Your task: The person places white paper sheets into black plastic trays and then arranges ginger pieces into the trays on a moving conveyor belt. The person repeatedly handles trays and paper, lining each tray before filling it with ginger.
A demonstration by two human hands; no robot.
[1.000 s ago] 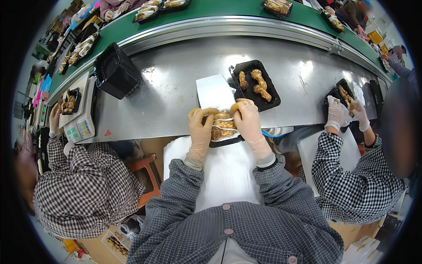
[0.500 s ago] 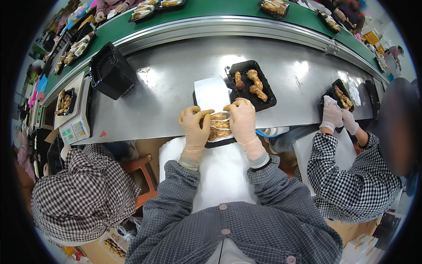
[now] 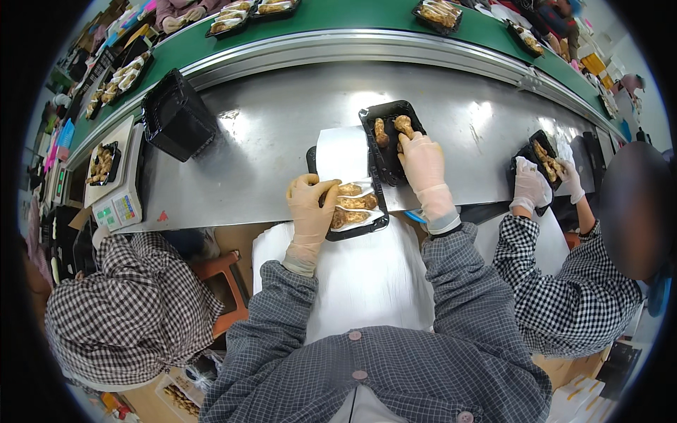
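Observation:
In front of me a black tray (image 3: 378,227) holds several brown-and-white mushrooms (image 3: 350,203) in a row, with white paper between them. A white paper sheet (image 3: 343,154) stretches back over the tray's far part. My left hand (image 3: 310,211), in a thin glove, is closed at the tray's left side, thumb and forefinger pinching the paper edge by the mushrooms. My right hand (image 3: 424,169), also gloved, reaches into a second black tray (image 3: 379,114) and grips a mushroom (image 3: 403,125), whose lower part my fingers hide. Another mushroom (image 3: 381,132) lies to its left.
Stacked black trays (image 3: 178,116) stand at the left, near a scale (image 3: 121,211) bearing a filled tray. Beyond the metal table (image 3: 282,99) runs a green conveyor (image 3: 338,15) with filled trays. Co-workers in checkered sleeves sit on both sides; the right one handles a tray (image 3: 541,166).
My right hand has left the near tray and moved right and away, into the second tray onto a mushroom. My left hand has stayed nearly in place. The co-worker's right hand has shifted.

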